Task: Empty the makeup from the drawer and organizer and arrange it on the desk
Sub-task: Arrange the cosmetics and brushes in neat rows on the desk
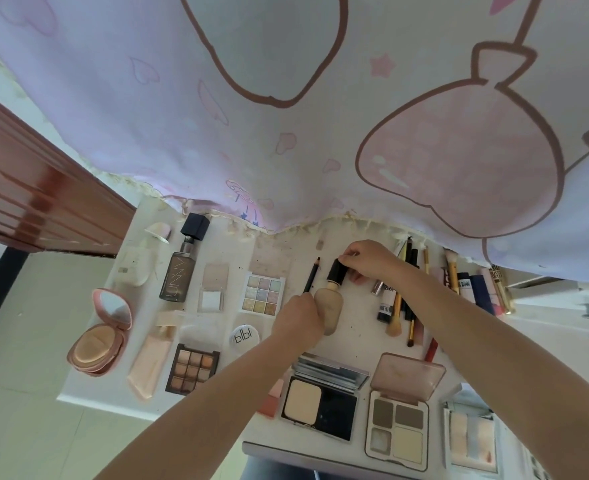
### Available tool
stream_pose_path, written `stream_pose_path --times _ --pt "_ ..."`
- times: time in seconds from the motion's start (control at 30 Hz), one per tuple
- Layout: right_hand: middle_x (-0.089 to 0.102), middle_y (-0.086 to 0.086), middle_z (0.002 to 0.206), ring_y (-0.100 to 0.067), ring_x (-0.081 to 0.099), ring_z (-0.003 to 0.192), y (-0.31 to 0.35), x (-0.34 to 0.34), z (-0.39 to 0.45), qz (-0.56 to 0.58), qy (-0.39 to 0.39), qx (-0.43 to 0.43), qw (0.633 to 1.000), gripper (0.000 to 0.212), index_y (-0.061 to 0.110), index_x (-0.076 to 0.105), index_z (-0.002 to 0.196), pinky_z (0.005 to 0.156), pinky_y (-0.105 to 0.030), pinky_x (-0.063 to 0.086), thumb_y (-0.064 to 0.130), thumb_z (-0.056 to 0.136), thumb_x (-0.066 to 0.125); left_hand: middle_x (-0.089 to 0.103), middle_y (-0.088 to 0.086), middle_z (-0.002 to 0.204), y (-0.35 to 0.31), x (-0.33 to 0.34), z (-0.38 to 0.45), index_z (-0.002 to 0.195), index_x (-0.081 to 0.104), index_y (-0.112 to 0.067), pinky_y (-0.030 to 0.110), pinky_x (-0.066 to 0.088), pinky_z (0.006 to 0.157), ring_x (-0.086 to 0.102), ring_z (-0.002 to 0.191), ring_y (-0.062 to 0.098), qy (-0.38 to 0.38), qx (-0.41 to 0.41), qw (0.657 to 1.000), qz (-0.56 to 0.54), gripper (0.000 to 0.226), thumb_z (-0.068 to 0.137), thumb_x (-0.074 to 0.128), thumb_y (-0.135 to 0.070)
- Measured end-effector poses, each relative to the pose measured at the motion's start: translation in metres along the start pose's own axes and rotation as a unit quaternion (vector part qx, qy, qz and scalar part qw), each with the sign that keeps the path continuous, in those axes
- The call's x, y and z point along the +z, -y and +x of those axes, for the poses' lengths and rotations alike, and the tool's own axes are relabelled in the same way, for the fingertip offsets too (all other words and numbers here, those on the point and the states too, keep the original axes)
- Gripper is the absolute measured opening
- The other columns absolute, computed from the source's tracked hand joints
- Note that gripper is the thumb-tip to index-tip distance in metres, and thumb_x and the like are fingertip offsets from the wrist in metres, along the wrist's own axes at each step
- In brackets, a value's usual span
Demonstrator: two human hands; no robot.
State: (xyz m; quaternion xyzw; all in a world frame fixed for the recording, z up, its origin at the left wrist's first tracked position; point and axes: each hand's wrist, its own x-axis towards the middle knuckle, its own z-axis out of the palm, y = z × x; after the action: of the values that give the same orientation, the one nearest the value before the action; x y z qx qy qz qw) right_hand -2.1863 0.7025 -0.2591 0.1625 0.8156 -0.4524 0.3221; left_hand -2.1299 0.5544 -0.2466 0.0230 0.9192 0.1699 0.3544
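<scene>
The step in hand looks like the arranging itself: a beige, flat-sided foundation bottle with a black cylindrical cap (329,303) is being set into the open middle of the white desk top (355,337), between the pastel nine-pan eyeshadow palette (264,294) and the cluster of brushes and tubes (398,303) on the right. Most of the makeup seems already laid out, so the task reads as well along.

The left hand (298,320) is curled around the lower body of the bottle, gripping it from the left side. The right hand (367,259) pinches the black cap from above with thumb and fingertips. The bottle lies almost flat, cap pointing away towards the pink printed curtain (286,98), its base towards the person.

A thin black pencil (312,275) lies just beside the bottle on its left, close to the left hand's knuckles; whether they touch it is not clear.

The next move probably calls for squaring the bottle with the neighbouring rows and releasing both hands without nudging the pencil. The bottle's rounded body may roll or slide on the smooth surface, so a gentle let-go would suit
</scene>
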Motion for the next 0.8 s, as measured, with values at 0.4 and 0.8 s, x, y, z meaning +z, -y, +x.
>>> stream_pose_path --times 0.4,0.8 --pt "0.063 -0.017 0.105 -0.026 0.06 0.092 -0.01 -0.023 -0.022 -0.108 -0.127 -0.065 0.984 0.025 -0.002 0.059 0.106 0.082 -0.032 0.047 0.012 0.093 0.044 0.051 0.014 0.117 0.001 -0.01 -0.003 0.12 0.046 -0.005 0.035 0.044 0.086 0.05 0.109 0.029 -0.058 0.062 0.993 0.086 0.03 0.095 0.036 -0.017" --pt "0.064 -0.007 0.068 -0.028 0.061 0.068 -0.04 -0.055 -0.016 -0.587 -0.179 -0.213 0.76 0.023 0.009 0.07 0.06 0.057 -0.029 0.05 0.005 0.044 0.086 0.046 0.004 0.13 -0.024 -0.014 -0.004 0.131 0.042 -0.016 0.033 0.035 0.097 0.039 0.121 0.024 -0.145 0.137 0.965 0.169 0.038 0.093 0.038 -0.021"
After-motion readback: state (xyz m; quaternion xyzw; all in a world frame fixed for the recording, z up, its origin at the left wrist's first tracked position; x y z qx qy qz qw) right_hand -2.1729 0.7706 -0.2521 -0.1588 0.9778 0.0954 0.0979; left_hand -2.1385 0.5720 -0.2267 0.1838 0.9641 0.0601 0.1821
